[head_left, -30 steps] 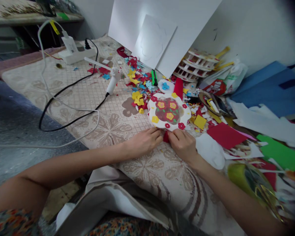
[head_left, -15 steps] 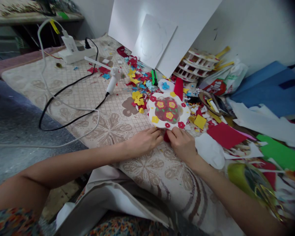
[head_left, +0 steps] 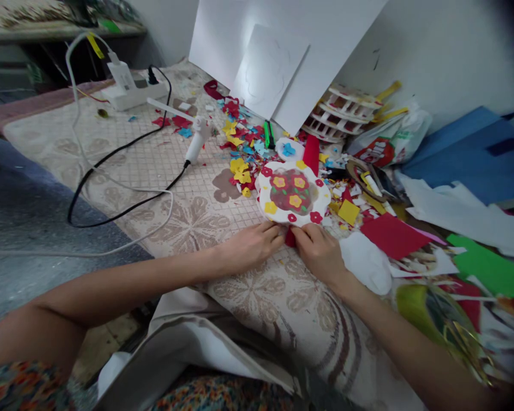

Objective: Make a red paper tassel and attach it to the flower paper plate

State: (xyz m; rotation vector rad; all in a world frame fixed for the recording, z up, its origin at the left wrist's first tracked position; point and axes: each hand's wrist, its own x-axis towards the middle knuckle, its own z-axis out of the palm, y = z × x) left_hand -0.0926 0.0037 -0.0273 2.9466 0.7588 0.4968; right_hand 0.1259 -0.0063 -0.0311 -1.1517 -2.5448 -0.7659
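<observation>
A white scalloped craft piece (head_left: 263,197) decorated with red and yellow flowers lies before me, its round middle dark red with yellow flowers and green leaves. Red material (head_left: 290,237) shows just below its near edge, between my hands. My left hand (head_left: 257,246) has its fingers closed at that near edge, left of the red part. On the other side my right hand (head_left: 317,251) pinches at the same edge, against the red part. What exactly lies between the fingertips is hidden. Beyond the piece, a red strip (head_left: 311,154) and a white disc with a blue flower (head_left: 288,149) are visible.
A white hot glue gun (head_left: 196,145) stands to the left, near a power strip (head_left: 137,96) with looping cables. Foam scraps (head_left: 240,170) and a green cutter (head_left: 268,135) lie behind. On the right are red foam (head_left: 394,235), tape (head_left: 420,308) and scissors (head_left: 466,345).
My right hand has shifted very slightly. The craft piece and my left hand stay almost in the same place.
</observation>
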